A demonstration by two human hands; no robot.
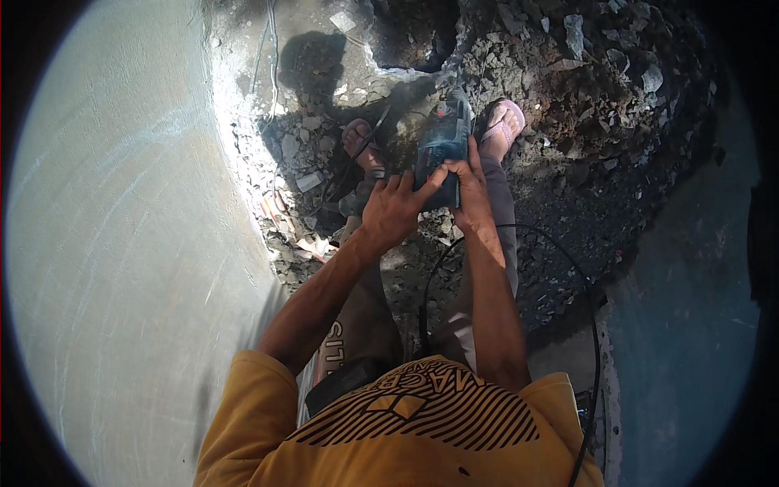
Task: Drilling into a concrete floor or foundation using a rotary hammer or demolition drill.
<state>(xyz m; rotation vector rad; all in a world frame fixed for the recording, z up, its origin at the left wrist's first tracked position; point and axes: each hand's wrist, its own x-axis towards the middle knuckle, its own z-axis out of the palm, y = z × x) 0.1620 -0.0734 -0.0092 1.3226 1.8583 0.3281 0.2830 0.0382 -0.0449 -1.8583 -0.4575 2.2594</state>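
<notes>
A teal rotary hammer drill (446,138) is held in front of me between my legs, its front end pointing away toward the broken ground. My left hand (395,207) is closed at the drill's left side, with the thumb reaching over to its body. A dark grey cylindrical part (355,197) sticks out beyond those fingers; whether it is a side handle I cannot tell. Around the rear of the drill, my right hand (473,195) is wrapped, one finger lying along the right side. The bit's tip cannot be made out.
Beyond the drill is a dark pit (414,36) with a broken rim. Rubble and soil (584,122) are heaped at right. A pale wall (122,243) stands at left, a bluish surface (682,349) at right. A black cable (580,272) loops past my right arm. My sandalled foot (505,122) rests beside the drill.
</notes>
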